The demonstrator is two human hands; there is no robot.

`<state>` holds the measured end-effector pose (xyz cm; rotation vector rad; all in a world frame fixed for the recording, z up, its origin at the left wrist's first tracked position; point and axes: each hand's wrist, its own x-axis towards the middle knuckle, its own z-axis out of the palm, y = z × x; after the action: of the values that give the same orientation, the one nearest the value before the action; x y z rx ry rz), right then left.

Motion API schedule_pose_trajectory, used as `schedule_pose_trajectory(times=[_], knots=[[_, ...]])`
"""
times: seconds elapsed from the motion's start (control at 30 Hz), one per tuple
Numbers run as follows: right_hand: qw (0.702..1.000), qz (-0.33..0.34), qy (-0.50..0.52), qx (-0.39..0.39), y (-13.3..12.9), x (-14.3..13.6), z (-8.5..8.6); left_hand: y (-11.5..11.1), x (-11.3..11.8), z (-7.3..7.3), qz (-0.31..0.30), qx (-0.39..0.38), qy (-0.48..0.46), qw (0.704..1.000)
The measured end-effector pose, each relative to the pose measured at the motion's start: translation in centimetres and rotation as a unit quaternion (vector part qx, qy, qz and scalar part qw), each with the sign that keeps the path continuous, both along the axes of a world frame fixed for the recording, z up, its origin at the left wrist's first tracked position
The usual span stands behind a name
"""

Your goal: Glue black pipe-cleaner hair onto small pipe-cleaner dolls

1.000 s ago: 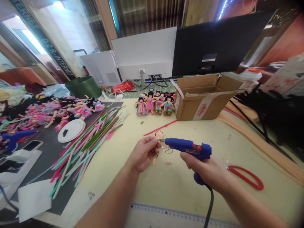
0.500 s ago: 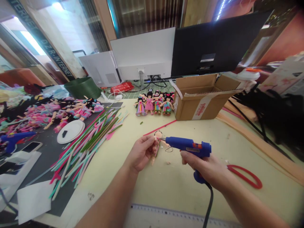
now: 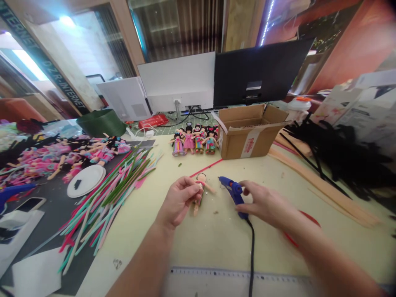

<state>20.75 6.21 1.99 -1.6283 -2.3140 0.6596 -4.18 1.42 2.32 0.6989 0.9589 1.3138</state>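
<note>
My left hand (image 3: 179,200) pinches a small pipe-cleaner doll (image 3: 201,179) by its side. The doll has a pale round head with a dark rim, a reddish body, and an arm stretched to the right; my fingers hide part of it. On the right, my right hand (image 3: 262,200) has its thumb and fingers around the handle of a blue glue gun (image 3: 235,193), in a loose grip. The gun's nozzle points up-left, apart from the doll, and its black cord runs down toward the table's front edge.
Several finished dolls (image 3: 193,142) stand beside a cardboard box (image 3: 244,140). Pipe cleaners (image 3: 108,202) and a white plate (image 3: 82,185) lie left. Red-handled scissors (image 3: 291,239) are partly under my right arm; a ruler (image 3: 216,273) lies in front. Black pipe cleaners (image 3: 343,148) heap up right.
The glue gun has moved away from the doll, down and turned, with my right hand's grip loosened. My left hand still holds the doll. The whole view has shifted slightly.
</note>
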Motion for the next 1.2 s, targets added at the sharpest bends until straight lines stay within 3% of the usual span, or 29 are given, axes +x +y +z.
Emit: schedule_pose_trajectory(times=[0.1,0.23,0.57,0.8,1.03,1.2], knots=[[0.995,-0.062,0.033,0.074,-1.8,0.6,3.2,-0.8,0.4,0.9,-0.009,0.053,0.015,0.998],[0.980,0.026,0.179,0.083,-4.8,-1.3,5.6,-1.7,1.2,1.6,-0.003,0.114,0.023,0.993],[0.964,0.018,0.260,0.062,-6.4,-3.7,5.5,-2.6,2.3,1.9,-0.058,0.163,0.015,0.985],[0.947,0.029,0.316,0.049,-7.4,-5.9,5.1,-3.0,2.8,1.5,-0.056,0.180,0.026,0.982],[0.923,-0.003,0.384,0.023,-7.2,-6.3,5.0,-3.1,2.9,1.5,-0.030,0.168,0.065,0.983],[0.895,-0.052,0.443,-0.007,-6.3,-5.8,4.7,-2.8,2.2,1.5,0.040,0.125,0.078,0.988]])
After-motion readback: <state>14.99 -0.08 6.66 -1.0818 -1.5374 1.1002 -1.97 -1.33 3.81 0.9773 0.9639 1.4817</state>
